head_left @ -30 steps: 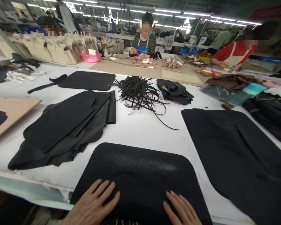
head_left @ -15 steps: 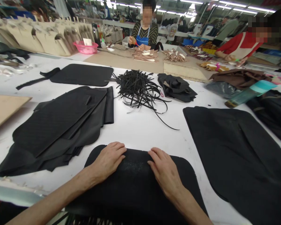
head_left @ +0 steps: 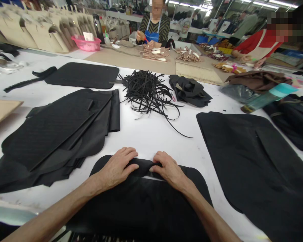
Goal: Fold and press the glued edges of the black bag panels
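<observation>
A black, round-cornered panel [head_left: 143,205] of leather-like sheet lies at the table's front edge before me, its near part reaching down past the edge. My left hand [head_left: 120,164] is closed on its far edge, fingers over the top and thumb on the near side. Close by on the right, my right hand [head_left: 166,168] pinches the same edge between thumb and bent fingers. Between the hands the edge is lifted and curled, and a light gap shows below it. Both hands' fingertips are partly hidden behind the material.
Black sheets [head_left: 58,134] are piled at left, more black panels [head_left: 252,154] at right. Beyond lie a heap of black strips [head_left: 146,89], a flat black panel [head_left: 83,75] and crumpled black pieces [head_left: 189,90]. A bottle [head_left: 270,97] lies tilted at right. Two people sit across the table.
The hands have gone from resting on the panel to gripping its far edge, which is now raised and curled. My right hand has moved slightly left. The view has shifted a little.
</observation>
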### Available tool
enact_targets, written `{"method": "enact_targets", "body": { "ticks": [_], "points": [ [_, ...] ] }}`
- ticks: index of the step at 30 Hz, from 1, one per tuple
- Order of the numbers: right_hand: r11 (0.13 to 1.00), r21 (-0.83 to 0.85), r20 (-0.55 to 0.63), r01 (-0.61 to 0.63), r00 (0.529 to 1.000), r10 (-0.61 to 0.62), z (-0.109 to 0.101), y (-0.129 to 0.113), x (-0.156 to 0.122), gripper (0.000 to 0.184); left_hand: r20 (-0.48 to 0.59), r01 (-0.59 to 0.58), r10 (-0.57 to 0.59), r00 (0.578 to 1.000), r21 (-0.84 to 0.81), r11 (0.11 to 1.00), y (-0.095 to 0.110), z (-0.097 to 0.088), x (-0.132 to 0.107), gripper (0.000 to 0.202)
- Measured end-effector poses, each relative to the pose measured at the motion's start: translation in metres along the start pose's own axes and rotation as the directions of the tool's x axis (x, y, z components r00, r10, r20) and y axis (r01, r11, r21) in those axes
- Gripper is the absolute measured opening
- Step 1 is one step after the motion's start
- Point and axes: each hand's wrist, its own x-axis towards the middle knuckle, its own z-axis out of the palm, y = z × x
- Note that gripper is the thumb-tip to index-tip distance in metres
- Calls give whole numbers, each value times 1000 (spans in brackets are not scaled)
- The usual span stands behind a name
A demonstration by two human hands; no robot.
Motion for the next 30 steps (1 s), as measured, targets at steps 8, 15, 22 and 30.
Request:
{"method": "enact_targets", "body": {
  "ticks": [8,15,22,30],
  "points": [
    [999,-44,-74,-31,997,28,7,8,7,14,83,123,-122,989,1,992,-15,-1,5,13],
    [992,-82,-58,-99,994,94,-7,29,-6,15,28,122,-124,992,73,990,-18,-1,8,20],
    [958,28,-32,-285,958,286,-44,68,-58,13,-9,138,-138,990,62,989,-29,1,3,32],
    [826,389,-29,-407,891,452,-45,104,-104,31,158,515,-492,856,-171,840,-74,-24,-49,50]
  ]
}}
